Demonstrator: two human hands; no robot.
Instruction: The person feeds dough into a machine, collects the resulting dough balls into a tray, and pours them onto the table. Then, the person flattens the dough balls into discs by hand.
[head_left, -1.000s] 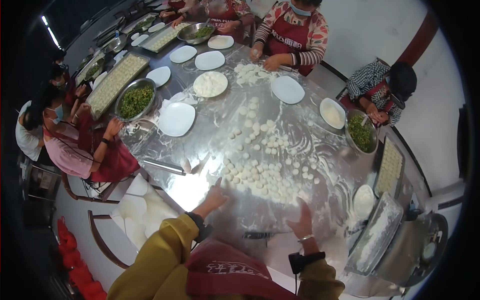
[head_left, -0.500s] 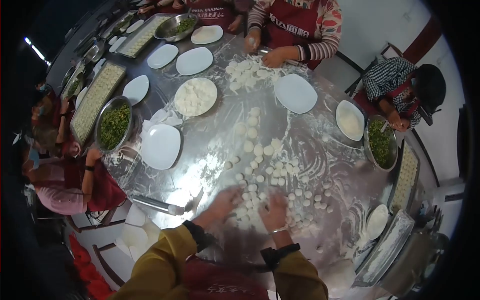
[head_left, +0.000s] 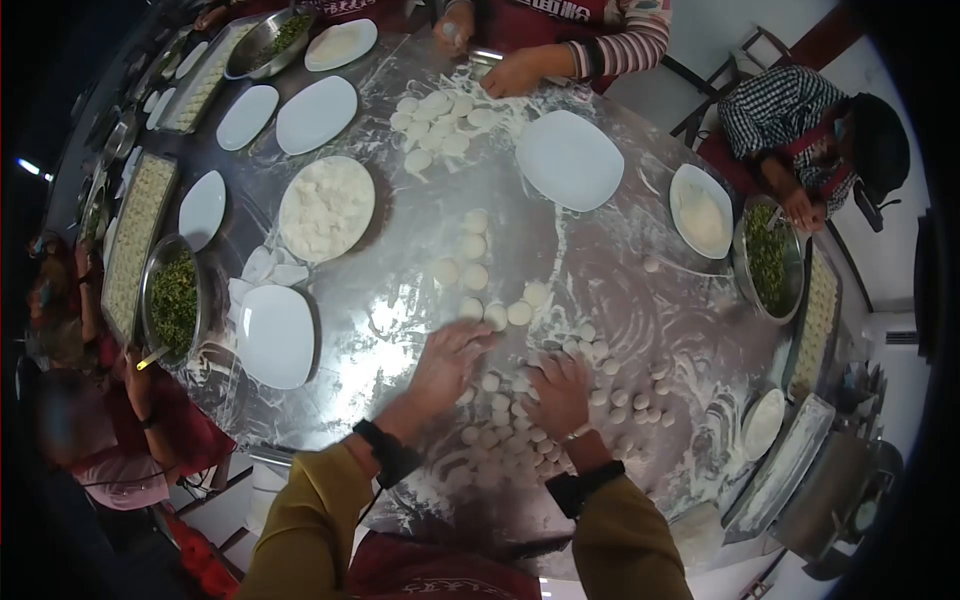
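While both arms in mustard sleeves reach in from the near edge of the desk, the left hand and the right hand lie palms down, fingers spread, side by side on a heap of small dough pieces. Neither hand pinches anything. A second ago the hands were wide apart, one at either side of the heap. They have since closed in over it, and the pieces now sit bunched under and around the palms, so the handling of the dough looks to be under way.

Towards the left edge sits an empty white plate, with a metal bowl of chopped greens beyond it. Further in, a line of flattened rounds runs up the middle, between a plate of wrappers and a large empty plate. At the far edge, a co-worker's hand rests beside a cluster of discs.
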